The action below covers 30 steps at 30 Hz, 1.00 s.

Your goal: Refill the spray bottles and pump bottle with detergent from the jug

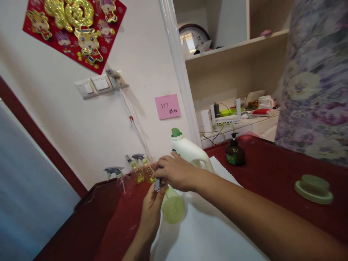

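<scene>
A round spray bottle (173,210) with yellow-green liquid stands tilted in view on the white sheet. Its grey trigger head (157,184) shows between my hands. From above, my right hand (175,172) grips the top of this head, its fingers curled over it. My left hand (152,204) is closed around the trigger and neck from the near left side. My fingers hide most of the head and neck. Just behind my right hand is a large pale-green jug (187,146) with a green spout.
At the left stand a clear spray bottle (126,186) and two smaller spray bottles (139,174) (148,170). A dark pump bottle (235,154) and a green lid (314,189) are on the red table (274,174). The white sheet (214,224) lies beneath my right arm.
</scene>
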{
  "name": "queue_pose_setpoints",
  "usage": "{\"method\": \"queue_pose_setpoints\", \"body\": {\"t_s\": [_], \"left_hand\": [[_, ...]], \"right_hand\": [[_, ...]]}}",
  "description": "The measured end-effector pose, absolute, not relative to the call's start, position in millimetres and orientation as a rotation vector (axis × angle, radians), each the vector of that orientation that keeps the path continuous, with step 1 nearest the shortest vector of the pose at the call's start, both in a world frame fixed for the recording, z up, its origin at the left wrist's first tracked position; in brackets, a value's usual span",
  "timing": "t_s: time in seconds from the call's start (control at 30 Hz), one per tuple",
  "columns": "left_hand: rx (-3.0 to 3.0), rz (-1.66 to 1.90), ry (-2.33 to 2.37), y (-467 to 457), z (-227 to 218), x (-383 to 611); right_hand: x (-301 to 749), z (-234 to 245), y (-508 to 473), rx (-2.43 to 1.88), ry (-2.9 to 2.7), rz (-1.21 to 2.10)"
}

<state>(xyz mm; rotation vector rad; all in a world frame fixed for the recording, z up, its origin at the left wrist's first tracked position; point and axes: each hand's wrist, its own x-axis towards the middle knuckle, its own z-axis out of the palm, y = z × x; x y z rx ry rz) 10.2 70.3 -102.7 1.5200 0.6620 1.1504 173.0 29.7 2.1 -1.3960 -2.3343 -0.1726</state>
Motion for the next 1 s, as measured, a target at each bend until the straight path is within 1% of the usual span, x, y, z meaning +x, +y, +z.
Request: {"method": "queue_pose_setpoints", "body": {"t_s": [0.6,0.87,1.0], "left_hand": [[1.610,1.106,0.633,83,-127,4],[1.561,1.100,0.608,79,-120,7],[1.432,1.208,0.599,76,-110,14]], "right_hand": [[170,15,37,-1.517,-2.494,0.030],[166,13,34,-1.535,-2.494,-0.017],[165,11,34,-1.556,-2.470,-0.043]]}}
